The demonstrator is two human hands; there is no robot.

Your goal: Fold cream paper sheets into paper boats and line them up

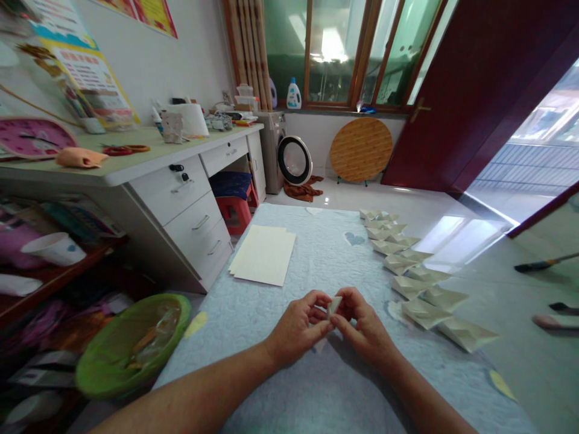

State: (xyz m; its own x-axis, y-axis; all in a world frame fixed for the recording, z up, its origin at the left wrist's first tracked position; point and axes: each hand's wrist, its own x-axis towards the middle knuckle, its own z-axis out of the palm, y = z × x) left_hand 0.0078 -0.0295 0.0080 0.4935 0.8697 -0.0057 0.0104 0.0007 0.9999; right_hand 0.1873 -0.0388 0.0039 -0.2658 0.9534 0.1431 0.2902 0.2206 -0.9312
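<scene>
A small folded piece of pale paper (333,306) is pinched between my two hands, above the light blue quilted cloth (325,241). My left hand (301,322) closes on its left side, thumb and fingertips together. On the other side, my right hand (362,322) grips it with thumb and fingers, partly hiding it. Ahead and to the left lies a stack of cream paper sheets (265,256). Along the right edge of the cloth, several folded paper boats (425,310) stand in two rows running away from me.
At the left is a white desk (181,199) with drawers, and a green basin (131,361) sits below it. A red stool (233,205) is tucked under the desk. Beyond stand a washing machine (271,150) with its door open and a round wooden tabletop (360,150).
</scene>
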